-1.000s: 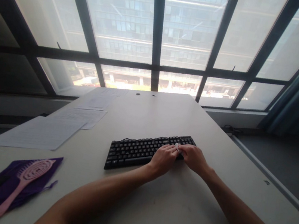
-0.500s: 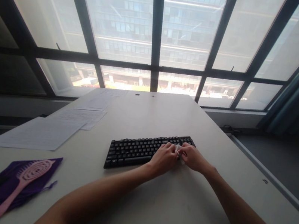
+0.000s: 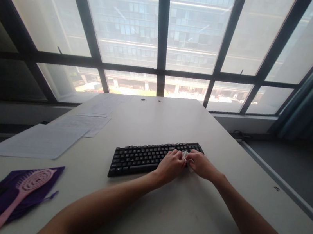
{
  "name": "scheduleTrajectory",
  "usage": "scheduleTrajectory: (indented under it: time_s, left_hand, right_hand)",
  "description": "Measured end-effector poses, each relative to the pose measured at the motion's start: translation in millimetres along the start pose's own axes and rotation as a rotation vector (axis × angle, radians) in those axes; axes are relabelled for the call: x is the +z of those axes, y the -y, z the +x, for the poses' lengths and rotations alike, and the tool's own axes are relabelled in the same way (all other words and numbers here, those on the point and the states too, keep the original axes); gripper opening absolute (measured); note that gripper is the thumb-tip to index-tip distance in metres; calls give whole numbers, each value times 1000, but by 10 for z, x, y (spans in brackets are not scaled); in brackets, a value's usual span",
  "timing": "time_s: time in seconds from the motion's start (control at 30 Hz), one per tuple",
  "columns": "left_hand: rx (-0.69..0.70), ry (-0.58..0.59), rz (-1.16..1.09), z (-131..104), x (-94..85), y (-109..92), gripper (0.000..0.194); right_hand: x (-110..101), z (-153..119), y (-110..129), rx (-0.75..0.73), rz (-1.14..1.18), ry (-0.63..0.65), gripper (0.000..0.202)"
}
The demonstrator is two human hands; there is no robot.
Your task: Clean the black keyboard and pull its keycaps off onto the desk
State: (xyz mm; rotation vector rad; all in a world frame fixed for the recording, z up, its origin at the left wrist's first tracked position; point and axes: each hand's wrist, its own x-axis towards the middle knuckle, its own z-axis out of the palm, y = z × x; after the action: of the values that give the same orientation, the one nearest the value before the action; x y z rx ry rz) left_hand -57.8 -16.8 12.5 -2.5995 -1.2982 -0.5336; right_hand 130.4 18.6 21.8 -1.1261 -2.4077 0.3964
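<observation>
A black keyboard (image 3: 138, 157) lies at a slant on the white table (image 3: 161, 121). Over its right part, my left hand (image 3: 171, 164) is closed, its fingers bent against a small crumpled white tissue (image 3: 185, 155). From the other side my right hand (image 3: 201, 164) pinches the same tissue, close beside my left hand. Both hands rest low at the keyboard's near right edge and hide some of its keys. The fingertips are partly hidden behind the knuckles.
A pink hairbrush (image 3: 20, 196) lies on a purple cloth pouch (image 3: 40, 195) at the near left, beside a dark thin object. Sheets of paper (image 3: 42, 140) spread along the table's left side. Large windows (image 3: 194, 28) stand beyond the far edge, a blue curtain (image 3: 312, 86) at the right.
The view has shifted very slightly. Both hands keep nearly the same place at the keyboard, with the tissue still between them.
</observation>
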Motion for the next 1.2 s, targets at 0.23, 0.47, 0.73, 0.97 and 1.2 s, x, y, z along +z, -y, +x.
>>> scheduleTrajectory:
  time_s: [0.23,0.47,0.73,0.97,1.2]
  left_hand:
    - [59,-100,-64,-14,22,30,17]
    - [58,-48,-75,-25,-26,-8,18]
    - [49,-26,-131,-14,-30,-24,22]
    - [52,-5,-111,-11,-11,-6,19]
    - [60,15,-91,1,14,24,15]
  right_hand:
    - [-57,-1,37,-1,30,-60,18]
    - [-77,-26,52,-9,39,-7,18]
    - [-94,-28,39,-18,45,46,17]
    - [-52,-13,9,0,64,12,17]
    - [-31,-9,-14,-11,81,2,18]
